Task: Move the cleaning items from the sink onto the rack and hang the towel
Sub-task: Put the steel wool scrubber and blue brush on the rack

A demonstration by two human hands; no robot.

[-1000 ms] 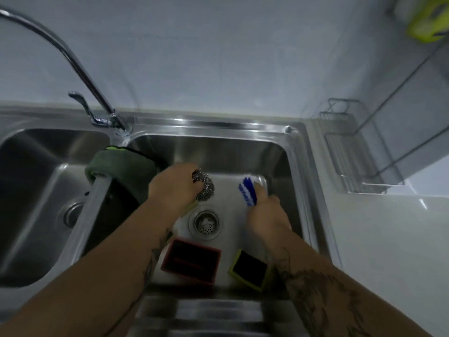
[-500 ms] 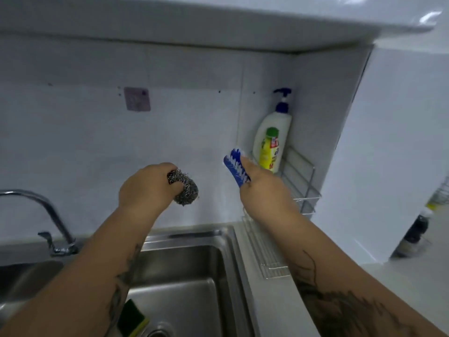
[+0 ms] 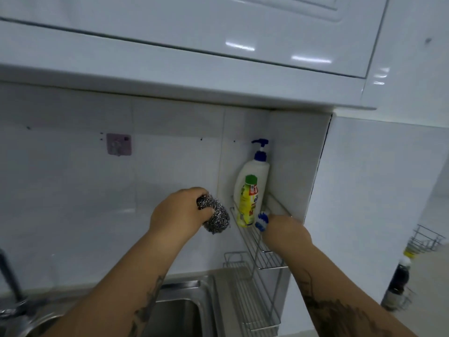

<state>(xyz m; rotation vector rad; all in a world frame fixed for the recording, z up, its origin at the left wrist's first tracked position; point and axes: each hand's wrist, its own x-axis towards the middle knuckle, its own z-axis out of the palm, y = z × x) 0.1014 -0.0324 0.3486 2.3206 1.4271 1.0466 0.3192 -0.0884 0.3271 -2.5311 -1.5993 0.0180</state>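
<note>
My left hand (image 3: pixel 178 211) is raised in front of the tiled wall and grips a steel wool scourer (image 3: pixel 215 216), just left of the wire rack (image 3: pixel 261 249). My right hand (image 3: pixel 288 232) holds a blue-and-white brush (image 3: pixel 262 221) over the rack's upper shelf, its bristles next to the yellow bottle (image 3: pixel 247 205). The rack stands in the corner with two tiers. Only the back right corner of the sink (image 3: pixel 189 302) shows. The towel and sponges are out of view.
A white pump bottle (image 3: pixel 255 173) stands behind the yellow one on the upper shelf. A pink wall hook (image 3: pixel 118 147) is stuck to the tiles at left. The faucet (image 3: pixel 11 283) is at lower left. A dark bottle (image 3: pixel 397 285) and another rack sit far right. Cabinets hang overhead.
Both hands lifted the scourer and brush out of the sink and carried them up and right to the rack. The brush has come down over the upper shelf.
</note>
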